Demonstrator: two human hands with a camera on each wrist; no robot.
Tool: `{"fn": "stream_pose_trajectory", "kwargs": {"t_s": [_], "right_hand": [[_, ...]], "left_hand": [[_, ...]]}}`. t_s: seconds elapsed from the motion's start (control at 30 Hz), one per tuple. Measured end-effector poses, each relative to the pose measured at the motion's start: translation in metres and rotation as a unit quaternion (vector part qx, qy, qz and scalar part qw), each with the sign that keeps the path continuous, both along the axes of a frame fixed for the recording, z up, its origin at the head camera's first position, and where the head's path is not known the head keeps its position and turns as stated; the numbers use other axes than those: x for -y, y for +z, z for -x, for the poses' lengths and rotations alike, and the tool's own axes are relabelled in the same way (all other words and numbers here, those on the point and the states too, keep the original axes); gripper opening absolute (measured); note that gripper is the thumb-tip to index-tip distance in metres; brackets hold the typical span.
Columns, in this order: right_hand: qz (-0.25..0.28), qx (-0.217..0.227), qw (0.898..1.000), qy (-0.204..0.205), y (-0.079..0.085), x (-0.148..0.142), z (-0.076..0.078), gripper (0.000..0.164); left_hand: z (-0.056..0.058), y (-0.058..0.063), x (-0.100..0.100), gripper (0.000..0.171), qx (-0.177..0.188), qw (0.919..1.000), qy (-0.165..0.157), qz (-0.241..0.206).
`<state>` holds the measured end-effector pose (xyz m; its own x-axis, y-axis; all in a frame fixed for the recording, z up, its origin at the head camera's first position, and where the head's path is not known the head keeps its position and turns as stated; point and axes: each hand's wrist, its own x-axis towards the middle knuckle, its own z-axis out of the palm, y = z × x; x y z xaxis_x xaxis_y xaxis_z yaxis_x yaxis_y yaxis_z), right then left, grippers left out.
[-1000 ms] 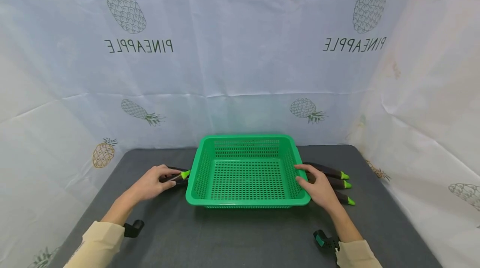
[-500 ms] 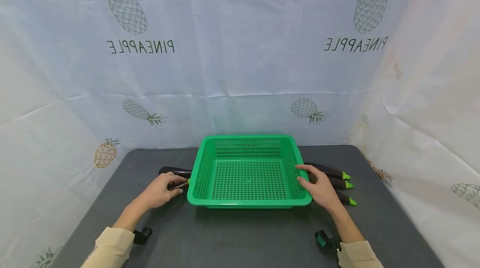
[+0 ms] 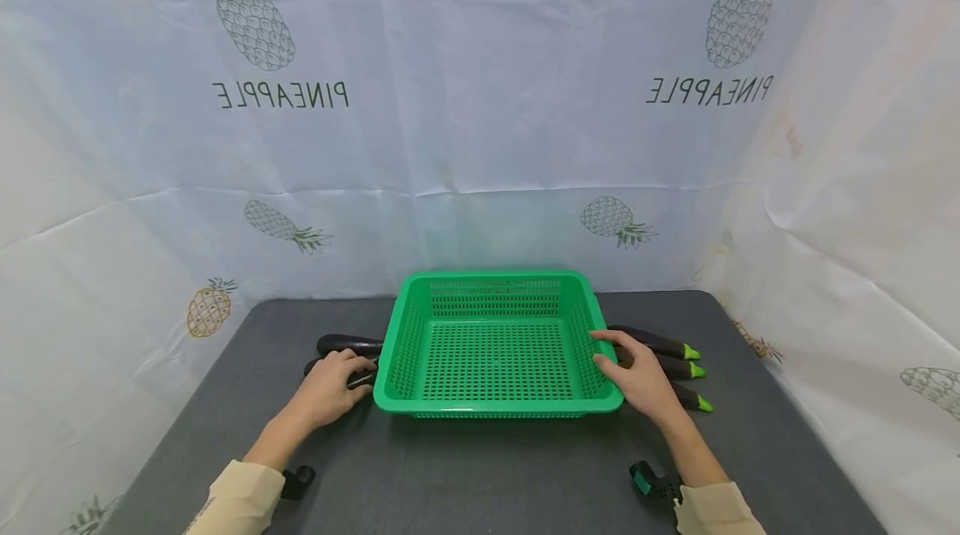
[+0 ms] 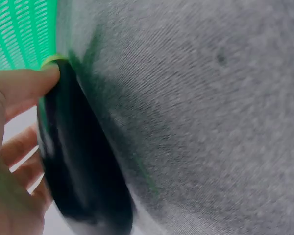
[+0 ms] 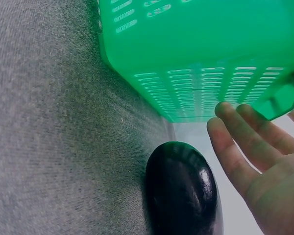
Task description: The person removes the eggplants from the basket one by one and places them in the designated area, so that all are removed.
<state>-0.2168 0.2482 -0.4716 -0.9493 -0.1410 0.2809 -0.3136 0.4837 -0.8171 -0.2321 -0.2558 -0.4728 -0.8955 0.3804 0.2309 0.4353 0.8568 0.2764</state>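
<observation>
My left hand [image 3: 330, 389] holds a dark eggplant [image 4: 83, 152], lying left of the green plastic basket [image 3: 498, 412]. In the left wrist view the thumb presses near its stem end, with the fingers behind it. The stem end reaches the basket's side. Behind it lies another dark eggplant [image 3: 348, 344]. At the basket's right side my right hand [image 3: 637, 372] grips the rim, thumb and forefinger over it and other fingers near the outer wall. Several eggplants [image 3: 678, 368] with green stem ends lie right of the basket, partly hidden by this hand; one rounded eggplant end [image 5: 181, 188] shows below the fingers.
The basket's slotted floor [image 3: 495, 360] shows bare. A dark grey cloth [image 3: 480, 477] covers the table. White curtains [image 3: 480, 102] printed with pineapples stand close behind and at both sides. A black wrist device [image 3: 652, 481] is on each forearm.
My left hand has moved a little right and nearer, bringing the eggplant down beside the basket in front of the other one. The right hand and basket have barely moved.
</observation>
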Motion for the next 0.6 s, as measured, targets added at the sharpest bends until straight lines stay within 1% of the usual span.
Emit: {"fn": "stream_pose_trajectory", "kwargs": {"t_s": [0.1, 0.27, 0.43, 0.6], "right_hand": [[-0.001, -0.002, 1.0, -0.002, 0.0, -0.0001, -0.0006, 0.04], [0.0, 0.0, 1.0, 0.0, 0.001, -0.0006, -0.0008, 0.041], [0.005, 0.005, 1.0, 0.009, 0.0024, -0.0019, -0.0007, 0.043], [-0.001, 0.022, 1.0, 0.018, 0.0039, -0.0059, -0.0033, 0.048]], "left_hand": [[0.0004, -0.0049, -0.0019, 0.024, -0.03, 0.9993, 0.004, 0.02], [0.0012, -0.0091, -0.005, 0.025, -0.064, 0.9975, -0.003, 0.032], [0.003, -0.0115, -0.006, 0.026, -0.079, 0.9959, 0.002, 0.044], [-0.0002, -0.0085, -0.0063, 0.027, -0.093, 0.995, 0.007, 0.034]]}}
